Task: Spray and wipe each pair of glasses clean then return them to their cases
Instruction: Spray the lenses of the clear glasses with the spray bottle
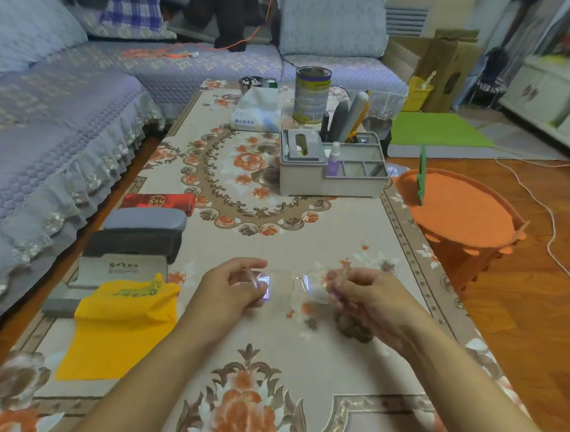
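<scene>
Holding a pair of clear-framed glasses (282, 289) just above the counter (342, 225), the person has both hands closed on it at once. Farthest left, against the counter's edge, lie the cases: a red pouch (158, 201), a grey case (146, 219), a darker case (135, 245) and an open case (118, 270) with a yellow cloth (119, 326) draped over its front. The left hand (231, 287) comes next, its grip a pinch of thumb and fingers on the left temple near the hinge. Between the hands the glasses run left to right, long axis crosswise to the forearms; whether the temples are folded or spread is hard to tell through the clear frame. The right hand (361, 297) pinches the other temple, fingers curled round it. Both hands sit equally close to the glasses, so neither has to reach. The spray bottle (334, 161) stands well away, ahead and slightly right, in the grey organiser (330, 185); the right hand looks better placed to fetch it, while the cloth lies just beside the left hand.
</scene>
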